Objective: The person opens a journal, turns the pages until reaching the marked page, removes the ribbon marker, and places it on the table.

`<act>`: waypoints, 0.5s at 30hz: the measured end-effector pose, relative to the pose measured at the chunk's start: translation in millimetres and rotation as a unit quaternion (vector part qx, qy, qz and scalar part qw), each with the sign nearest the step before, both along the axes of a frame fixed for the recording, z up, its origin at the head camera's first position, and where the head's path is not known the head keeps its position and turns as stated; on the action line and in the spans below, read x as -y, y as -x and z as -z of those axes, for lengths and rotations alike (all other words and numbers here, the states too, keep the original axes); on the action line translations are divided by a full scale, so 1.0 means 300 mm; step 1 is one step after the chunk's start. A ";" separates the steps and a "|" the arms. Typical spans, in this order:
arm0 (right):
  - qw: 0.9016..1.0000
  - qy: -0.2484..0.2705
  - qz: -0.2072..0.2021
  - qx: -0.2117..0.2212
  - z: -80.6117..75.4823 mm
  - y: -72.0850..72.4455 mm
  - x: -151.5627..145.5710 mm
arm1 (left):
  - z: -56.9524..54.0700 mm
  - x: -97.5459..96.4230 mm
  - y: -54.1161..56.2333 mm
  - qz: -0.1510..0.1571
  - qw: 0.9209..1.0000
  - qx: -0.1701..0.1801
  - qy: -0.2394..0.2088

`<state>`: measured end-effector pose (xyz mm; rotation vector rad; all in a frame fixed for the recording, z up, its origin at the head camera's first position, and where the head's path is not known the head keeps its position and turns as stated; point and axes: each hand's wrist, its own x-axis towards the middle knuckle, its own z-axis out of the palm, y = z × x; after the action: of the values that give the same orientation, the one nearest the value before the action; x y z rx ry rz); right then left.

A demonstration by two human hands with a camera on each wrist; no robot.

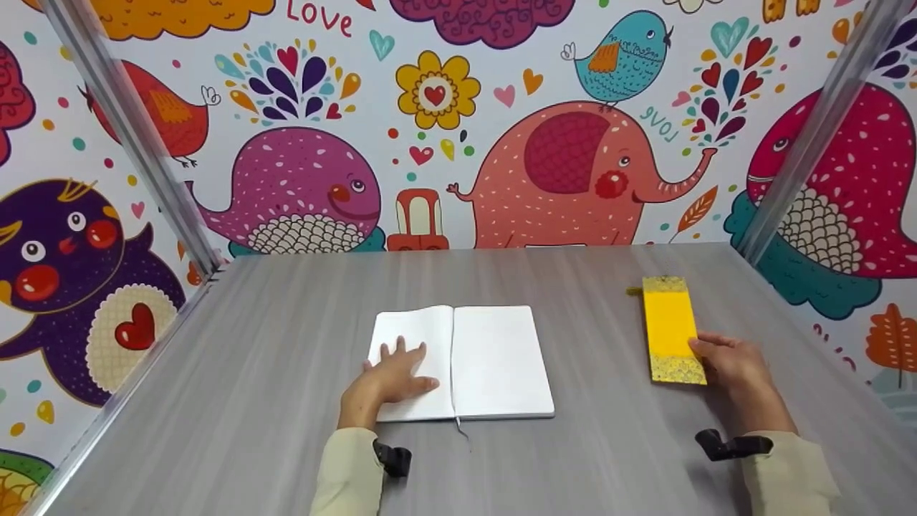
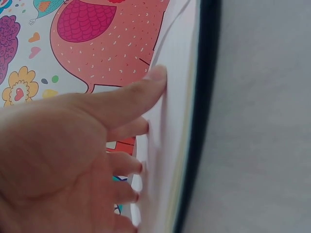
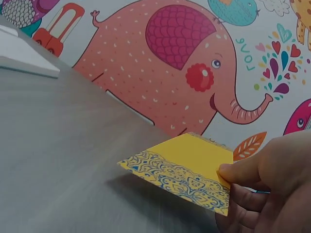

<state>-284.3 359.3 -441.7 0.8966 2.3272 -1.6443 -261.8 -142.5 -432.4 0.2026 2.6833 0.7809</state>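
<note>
An open notebook (image 1: 501, 362) with blank white pages lies on the table, a thin ribbon (image 1: 462, 428) trailing from the bottom of its spine. My left hand (image 1: 392, 376) rests on the left page with fingers spread; in the left wrist view the thumb and fingertips touch the paper. To the right, my right hand (image 1: 738, 362) pinches a yellow bookmark (image 1: 670, 322) by its right edge, thumb on top. Patterned bands cross both ends of the bookmark (image 3: 194, 158), and a small tassel (image 1: 634, 291) shows at its far left corner. The right wrist view shows it tilted above the table, casting a shadow.
The grey table (image 1: 272, 344) meets a wall (image 1: 444, 165) printed with cartoon animals at the back. Metal posts (image 1: 129, 136) stand at the left and right corners. A white strip (image 3: 130, 108) lies at the table's back edge.
</note>
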 end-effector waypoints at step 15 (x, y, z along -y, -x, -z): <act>0.997 -0.033 -0.058 0.045 -0.018 -0.028 -0.066 | 0.004 0.002 0.002 0.002 1.000 -0.008 0.006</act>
<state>-275.8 379.1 -436.4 0.8140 2.3376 -1.4606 -262.2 -142.9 -433.5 0.2133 2.7007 0.7658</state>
